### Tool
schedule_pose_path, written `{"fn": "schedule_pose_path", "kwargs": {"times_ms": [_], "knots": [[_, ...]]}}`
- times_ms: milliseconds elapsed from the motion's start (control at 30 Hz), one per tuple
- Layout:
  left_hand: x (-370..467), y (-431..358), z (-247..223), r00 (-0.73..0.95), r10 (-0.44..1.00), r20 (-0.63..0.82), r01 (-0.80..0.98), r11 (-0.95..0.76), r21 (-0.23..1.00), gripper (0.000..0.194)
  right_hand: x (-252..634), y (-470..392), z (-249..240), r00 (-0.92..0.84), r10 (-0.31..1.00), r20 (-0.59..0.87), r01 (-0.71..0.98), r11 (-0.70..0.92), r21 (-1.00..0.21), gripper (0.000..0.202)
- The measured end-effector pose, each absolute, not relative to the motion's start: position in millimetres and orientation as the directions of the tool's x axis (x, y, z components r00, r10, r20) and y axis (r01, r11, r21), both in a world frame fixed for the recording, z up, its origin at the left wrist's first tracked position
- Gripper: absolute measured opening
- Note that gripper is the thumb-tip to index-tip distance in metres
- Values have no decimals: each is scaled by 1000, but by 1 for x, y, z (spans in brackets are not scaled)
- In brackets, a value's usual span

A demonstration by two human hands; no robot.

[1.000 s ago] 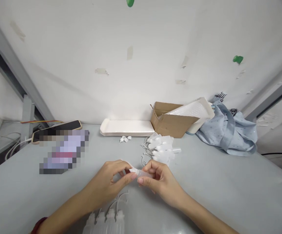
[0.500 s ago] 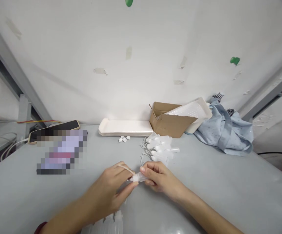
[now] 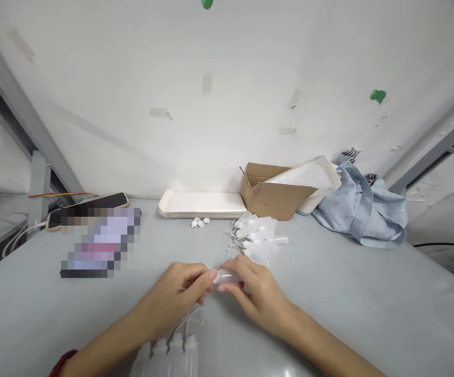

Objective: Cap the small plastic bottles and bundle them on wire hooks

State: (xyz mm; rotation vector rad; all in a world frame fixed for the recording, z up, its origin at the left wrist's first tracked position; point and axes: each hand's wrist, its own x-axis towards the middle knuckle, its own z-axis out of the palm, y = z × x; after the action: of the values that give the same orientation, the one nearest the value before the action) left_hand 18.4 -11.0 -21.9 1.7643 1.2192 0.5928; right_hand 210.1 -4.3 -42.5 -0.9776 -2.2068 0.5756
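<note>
Between my two hands, above the middle of the table, lies a small translucent plastic bottle (image 3: 227,275). My left hand (image 3: 187,285) pinches its white cap end, and the fingers hide most of the cap. The bottle's body sits between the thumb and fingers of my right hand (image 3: 252,288). Just beyond the right hand is a pile of similar bottles (image 3: 256,233) with thin cords on them. Nearer to me, below my left forearm, several clear bottles (image 3: 175,356) lie side by side, with cords at their necks. Several small white caps (image 3: 199,223) rest farther back.
A stack of white envelopes (image 3: 207,203) lies against the wall, beside an open cardboard box (image 3: 279,199) with a bubble mailer (image 3: 309,175) in it. On the right is a light blue cloth bag (image 3: 368,214). Two phones, one dark (image 3: 89,207) and one blurred (image 3: 103,243), lie on the left.
My left hand has closed around the bottle's cap end, covering the tip that showed before. My right hand's fingers have shifted along the body. The row of near bottles is less covered by my arm.
</note>
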Motion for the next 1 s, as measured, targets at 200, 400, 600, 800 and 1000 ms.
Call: {"fn": "schedule_pose_path", "kwargs": {"times_ms": [200, 400, 600, 800, 1000], "knots": [[17, -11, -22, 438, 898, -44, 476, -191, 858, 36, 208, -7, -38, -524, 786, 329, 424, 575, -699, 30], [16, -15, -30, 458, 832, 314, 508, -534, 675, 18, 207, -4, -36, -496, 868, 32, 272, 191, -943, 40], [16, -13, -23, 439, 897, 56, 567, -325, 757, 32, 206, -6, -37, -503, 843, 188, 350, 398, -848, 27], [16, -13, -25, 469, 883, 6, 559, -302, 772, 32, 207, -8, -51, -577, 710, 404, 488, 696, -526, 32], [18, -16, -29, 478, 872, 104, 598, -410, 688, 25, 204, -9, -43, -531, 809, 252, 386, 496, -778, 36]]}}
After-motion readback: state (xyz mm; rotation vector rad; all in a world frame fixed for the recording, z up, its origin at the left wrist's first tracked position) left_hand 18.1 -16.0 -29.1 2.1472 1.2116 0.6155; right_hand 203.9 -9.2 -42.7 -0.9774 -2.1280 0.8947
